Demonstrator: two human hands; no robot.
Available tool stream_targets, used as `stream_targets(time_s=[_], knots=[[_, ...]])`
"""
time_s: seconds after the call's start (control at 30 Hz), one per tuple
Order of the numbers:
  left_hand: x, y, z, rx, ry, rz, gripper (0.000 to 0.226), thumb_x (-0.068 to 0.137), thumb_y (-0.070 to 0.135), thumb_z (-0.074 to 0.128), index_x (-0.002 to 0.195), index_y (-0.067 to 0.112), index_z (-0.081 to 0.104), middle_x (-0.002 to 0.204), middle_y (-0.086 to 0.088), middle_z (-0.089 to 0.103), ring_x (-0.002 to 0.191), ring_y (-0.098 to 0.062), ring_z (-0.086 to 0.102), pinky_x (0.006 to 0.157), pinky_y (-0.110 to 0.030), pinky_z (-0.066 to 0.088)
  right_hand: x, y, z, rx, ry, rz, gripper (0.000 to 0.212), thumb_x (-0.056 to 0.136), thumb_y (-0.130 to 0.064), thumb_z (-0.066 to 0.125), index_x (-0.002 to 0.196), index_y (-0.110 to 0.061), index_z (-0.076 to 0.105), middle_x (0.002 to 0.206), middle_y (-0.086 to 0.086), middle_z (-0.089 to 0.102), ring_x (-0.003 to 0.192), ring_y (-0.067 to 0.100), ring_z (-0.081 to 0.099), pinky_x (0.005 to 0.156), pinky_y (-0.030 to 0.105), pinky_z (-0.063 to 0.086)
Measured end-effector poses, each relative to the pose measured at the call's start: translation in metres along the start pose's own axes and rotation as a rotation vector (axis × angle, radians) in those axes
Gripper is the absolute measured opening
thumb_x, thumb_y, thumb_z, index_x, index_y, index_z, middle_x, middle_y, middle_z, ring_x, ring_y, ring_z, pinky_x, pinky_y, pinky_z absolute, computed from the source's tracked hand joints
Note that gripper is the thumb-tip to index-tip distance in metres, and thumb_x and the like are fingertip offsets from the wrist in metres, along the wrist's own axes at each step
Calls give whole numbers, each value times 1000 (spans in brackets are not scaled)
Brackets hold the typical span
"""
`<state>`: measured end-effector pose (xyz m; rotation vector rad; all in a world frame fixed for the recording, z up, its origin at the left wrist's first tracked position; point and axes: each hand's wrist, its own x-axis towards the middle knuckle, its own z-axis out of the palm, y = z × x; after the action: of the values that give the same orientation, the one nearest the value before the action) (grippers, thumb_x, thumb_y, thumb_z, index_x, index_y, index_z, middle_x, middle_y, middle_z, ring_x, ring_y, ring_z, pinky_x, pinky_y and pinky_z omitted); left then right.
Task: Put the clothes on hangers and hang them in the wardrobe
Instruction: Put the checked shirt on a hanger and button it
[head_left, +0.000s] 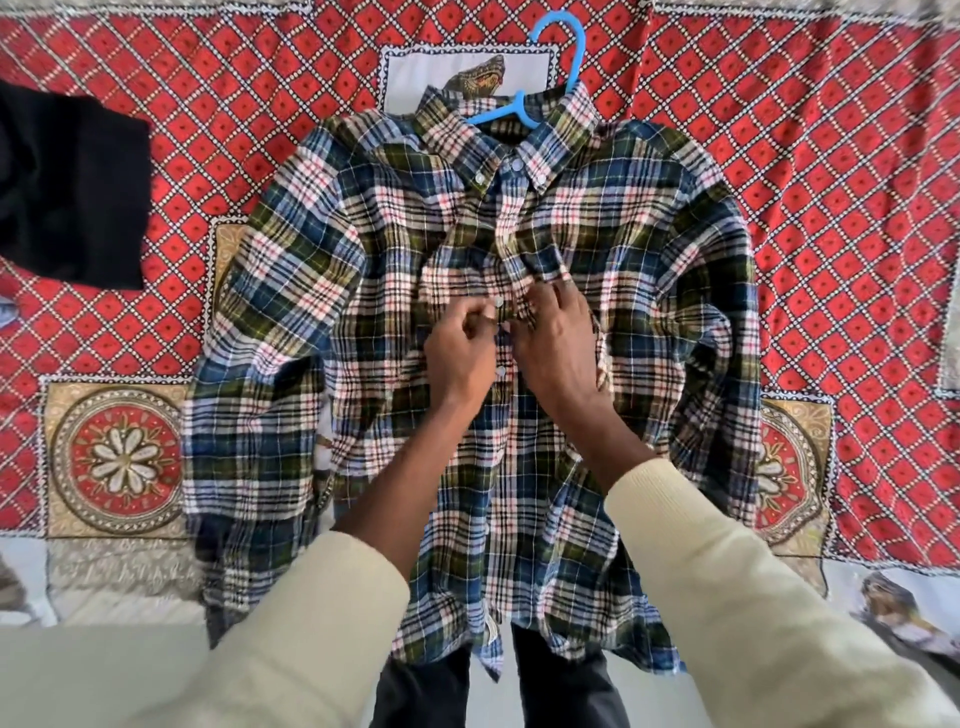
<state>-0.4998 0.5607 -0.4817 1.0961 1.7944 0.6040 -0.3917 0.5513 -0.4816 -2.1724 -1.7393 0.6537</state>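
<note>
A: From the head view, what fills the middle of the frame?

B: A plaid button-up shirt (483, 332), lying flat and front-up on a red patterned bedspread (831, 182). Its hem hangs over the bed's near edge at the bottom of the frame.

A: And the hanger?

B: A blue plastic hanger (558, 67) sits inside the collar at top centre. Its hook pokes out above the collar and one blue shoulder bar shows in the neck opening.

A: The hands?

B: Both are at the button placket, mid-frame. The left hand (460, 353) has its fingers curled and pinches the placket edge next to a white button (499, 303). The right hand (558, 338) has its fingers bent down into the cloth on the other side of the placket, gripping the fabric. The two hands nearly touch.

A: Buttons fastened?

B: The collar button looks done up; under the fingers I cannot tell.

A: Anything else?

B: A black garment (67, 182) lies at the upper left edge, well apart from the shirt. Cream sleeves (753, 597) cover both forearms.
</note>
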Motion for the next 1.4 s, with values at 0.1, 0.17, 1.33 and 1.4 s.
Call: stream_targets(time_s=[0.1, 0.17, 1.33, 1.4], knots=[[0, 1, 5, -39, 4, -48, 18, 96, 19, 61, 113, 20, 67, 96, 15, 62, 76, 8, 55, 54, -1, 40, 3, -6, 0, -31, 16, 3, 30, 92, 1, 54, 122, 4, 58, 117, 22, 59, 99, 32, 58, 86, 42, 54], [4, 4, 7, -96, 34, -81, 22, 93, 21, 66, 115, 20, 67, 98, 11, 66, 80, 2, 60, 63, -9, 48, 2, -7, 0, -49, 16, 36, 27, 91, 3, 47, 115, 5, 60, 115, 22, 60, 93, 31, 59, 79, 42, 55], [-2, 1, 7, -189, 42, -147, 13, 91, 18, 68, 101, 10, 74, 85, 7, 70, 77, -2, 63, 64, -12, 48, 13, -23, -28, 911, -271, 735, 17, 92, -13, 67, 75, -16, 64, 76, -5, 64, 70, 4, 56, 60, 14, 44], [0, 0, 5, -219, 22, -178, 15, 91, 20, 69, 101, 10, 74, 89, 4, 72, 83, -8, 66, 72, -19, 52, 12, -21, -28, 918, -267, 727, 16, 93, -14, 66, 77, -16, 65, 76, -6, 65, 71, 3, 57, 62, 15, 44]])
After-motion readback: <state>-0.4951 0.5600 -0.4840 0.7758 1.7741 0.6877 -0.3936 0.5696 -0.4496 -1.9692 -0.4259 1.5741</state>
